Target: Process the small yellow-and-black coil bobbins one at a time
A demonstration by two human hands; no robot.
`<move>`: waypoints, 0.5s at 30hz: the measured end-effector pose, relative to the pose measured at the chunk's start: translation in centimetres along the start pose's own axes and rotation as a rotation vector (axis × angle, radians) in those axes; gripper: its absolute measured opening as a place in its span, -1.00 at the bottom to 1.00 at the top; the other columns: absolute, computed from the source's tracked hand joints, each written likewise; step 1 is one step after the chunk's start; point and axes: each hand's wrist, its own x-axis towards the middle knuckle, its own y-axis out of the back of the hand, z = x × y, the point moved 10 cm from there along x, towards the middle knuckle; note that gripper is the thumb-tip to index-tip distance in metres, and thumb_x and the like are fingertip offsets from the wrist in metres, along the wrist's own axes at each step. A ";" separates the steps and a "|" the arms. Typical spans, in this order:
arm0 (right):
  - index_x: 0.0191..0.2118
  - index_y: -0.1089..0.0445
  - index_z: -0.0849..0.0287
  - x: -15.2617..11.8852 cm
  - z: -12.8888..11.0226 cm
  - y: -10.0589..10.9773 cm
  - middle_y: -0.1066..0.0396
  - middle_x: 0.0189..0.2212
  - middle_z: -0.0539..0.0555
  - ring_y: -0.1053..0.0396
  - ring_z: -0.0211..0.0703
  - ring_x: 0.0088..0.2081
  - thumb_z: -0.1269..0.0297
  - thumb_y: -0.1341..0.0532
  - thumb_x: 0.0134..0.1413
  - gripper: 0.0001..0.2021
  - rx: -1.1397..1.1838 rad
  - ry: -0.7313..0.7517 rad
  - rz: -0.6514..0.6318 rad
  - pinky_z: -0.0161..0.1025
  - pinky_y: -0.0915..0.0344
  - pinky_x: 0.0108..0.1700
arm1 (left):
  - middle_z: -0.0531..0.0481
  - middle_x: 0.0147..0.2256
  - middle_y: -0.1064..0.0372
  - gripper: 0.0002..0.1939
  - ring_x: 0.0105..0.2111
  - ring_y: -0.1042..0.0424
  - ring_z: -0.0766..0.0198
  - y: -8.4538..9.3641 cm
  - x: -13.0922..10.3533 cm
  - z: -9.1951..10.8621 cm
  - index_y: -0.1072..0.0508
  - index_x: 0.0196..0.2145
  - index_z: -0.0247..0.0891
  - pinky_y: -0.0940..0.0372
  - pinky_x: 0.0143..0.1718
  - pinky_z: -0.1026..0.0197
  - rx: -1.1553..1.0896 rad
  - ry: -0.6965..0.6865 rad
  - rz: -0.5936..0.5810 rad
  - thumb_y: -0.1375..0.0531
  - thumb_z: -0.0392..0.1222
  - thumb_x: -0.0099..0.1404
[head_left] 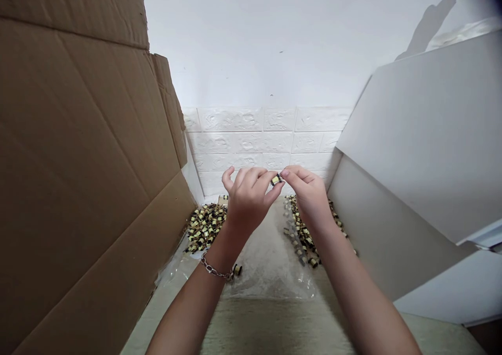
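Note:
A small transformer coil (pixel 276 179), wrapped in yellow tape with black ends and metal pins, is held up in front of the white brick-pattern wall. My left hand (pixel 251 193) pinches it between thumb and index finger, the other fingers partly curled. At the coil's right end, my right hand (pixel 308 190) has thumb and index finger closed on its pin side; whether a wire is between the fingertips is too small to tell. Below my left hand lies a heap of similar coils (pixel 206 227). Another heap (pixel 308 235) is partly hidden behind my right hand and forearm.
A clear plastic bag (pixel 270 271) lies on the pale table (pixel 274 326) between the heaps. One loose coil (pixel 237 270) rests near my left wrist. Tall brown cardboard (pixel 78 177) borders the left side, and a white panel (pixel 423 151) borders the right.

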 end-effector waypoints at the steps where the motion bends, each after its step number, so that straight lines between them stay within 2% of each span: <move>1: -0.55 -0.33 0.19 -0.1 -0.2 0.0 -0.29 -0.53 -0.04 -0.24 -0.28 -0.38 0.27 -0.19 -0.10 -0.87 -0.022 0.016 0.002 -0.29 -0.15 -0.23 | 0.07 -0.44 -0.37 -0.88 -0.37 -0.30 0.30 0.2 0.0 0.1 -0.37 -0.40 -0.16 0.16 -0.05 0.05 0.006 -0.008 0.011 -0.11 -0.09 0.13; 5: -0.54 -0.32 0.19 -0.3 -1.4 0.3 -0.28 -0.49 -0.02 -0.24 -0.26 -0.34 0.27 -0.17 -0.07 -0.86 -0.162 0.098 0.022 -0.27 -0.15 -0.20 | 0.09 -0.45 -0.36 -0.88 -0.38 -0.30 0.31 0.4 0.1 0.4 -0.38 -0.39 -0.15 0.15 -0.05 0.05 0.020 -0.043 0.015 -0.11 -0.09 0.14; 11: -0.52 -0.32 0.15 -1.0 -4.1 0.5 -0.28 -0.46 0.00 -0.24 -0.24 -0.33 0.30 -0.15 -0.04 -0.89 -0.412 0.296 0.099 -0.25 -0.15 -0.20 | 0.07 -0.43 -0.37 -0.87 -0.38 -0.30 0.31 0.2 0.1 0.6 -0.39 -0.36 -0.14 0.17 -0.05 0.05 0.026 -0.074 -0.015 -0.10 -0.09 0.15; 15: -0.51 -0.31 0.13 -1.4 -4.7 0.4 -0.30 -0.44 -0.02 -0.26 -0.22 -0.30 0.29 -0.14 -0.03 -0.89 -0.558 0.344 0.134 -0.18 -0.11 -0.14 | 0.09 -0.43 -0.37 -0.86 -0.38 -0.29 0.33 0.1 0.1 0.7 -0.39 -0.35 -0.13 0.17 -0.05 0.06 0.043 -0.085 -0.020 -0.09 -0.09 0.16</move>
